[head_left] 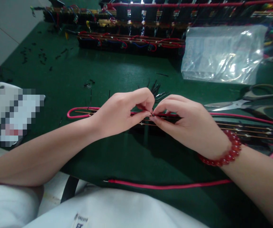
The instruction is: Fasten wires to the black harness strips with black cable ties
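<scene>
My left hand (124,110) and my right hand (188,123) meet at the middle of a long black strip assembly (226,127) with copper-coloured rods. Both are closed, thumb and forefinger pinching a small dark piece between them, which looks like a black cable tie (152,114); the fingertips hide most of it. A thick red cable (257,116) runs along the assembly, loops at both ends, and its loose end lies near the table's front edge. Thin black tie tails (109,94) stand up left of my hands. Just behind my fingers lies a bunch of black cable ties (157,89).
Scissors (243,103) lie at the right, blades towards my hand. Behind them is a clear plastic bag (223,57). More wired assemblies (131,41) line the back. Black scraps (42,57) dot the green table (117,69). A white object (1,104), partly pixelated, is at left.
</scene>
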`<state>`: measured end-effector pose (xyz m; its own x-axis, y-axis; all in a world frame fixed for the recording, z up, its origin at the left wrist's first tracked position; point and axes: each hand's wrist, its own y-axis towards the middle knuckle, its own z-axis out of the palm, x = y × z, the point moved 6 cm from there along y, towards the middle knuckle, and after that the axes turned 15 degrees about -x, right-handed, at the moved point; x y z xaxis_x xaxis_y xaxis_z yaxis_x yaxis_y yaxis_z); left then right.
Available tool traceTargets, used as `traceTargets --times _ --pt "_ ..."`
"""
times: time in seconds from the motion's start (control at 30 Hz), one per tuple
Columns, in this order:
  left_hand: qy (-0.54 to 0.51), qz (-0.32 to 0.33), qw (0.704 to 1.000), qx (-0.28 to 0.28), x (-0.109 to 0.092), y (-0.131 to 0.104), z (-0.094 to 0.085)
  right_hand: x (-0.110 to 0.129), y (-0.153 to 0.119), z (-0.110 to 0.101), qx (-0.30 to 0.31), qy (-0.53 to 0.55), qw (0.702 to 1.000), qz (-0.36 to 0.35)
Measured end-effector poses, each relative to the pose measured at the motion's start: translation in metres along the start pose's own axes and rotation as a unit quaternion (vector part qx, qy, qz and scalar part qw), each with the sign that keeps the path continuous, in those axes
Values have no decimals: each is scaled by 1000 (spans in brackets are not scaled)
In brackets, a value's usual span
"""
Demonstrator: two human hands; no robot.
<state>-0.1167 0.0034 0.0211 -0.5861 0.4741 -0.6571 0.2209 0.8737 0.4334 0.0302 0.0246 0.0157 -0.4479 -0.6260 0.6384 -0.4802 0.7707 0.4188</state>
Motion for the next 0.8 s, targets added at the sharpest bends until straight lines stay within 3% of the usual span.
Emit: traceTargets --times 0.13,0.47,0.8 --pt "10 44 999 9 -4 -1 2 -1 0 0 2 -1 1000 -5" --pt "0 73 997 32 -4 0 5 -2 0 1 -4 -5 1000 -13" --pt "-17 35 999 30 -2 2 4 -1 1 0 -15 -12 999 -33"
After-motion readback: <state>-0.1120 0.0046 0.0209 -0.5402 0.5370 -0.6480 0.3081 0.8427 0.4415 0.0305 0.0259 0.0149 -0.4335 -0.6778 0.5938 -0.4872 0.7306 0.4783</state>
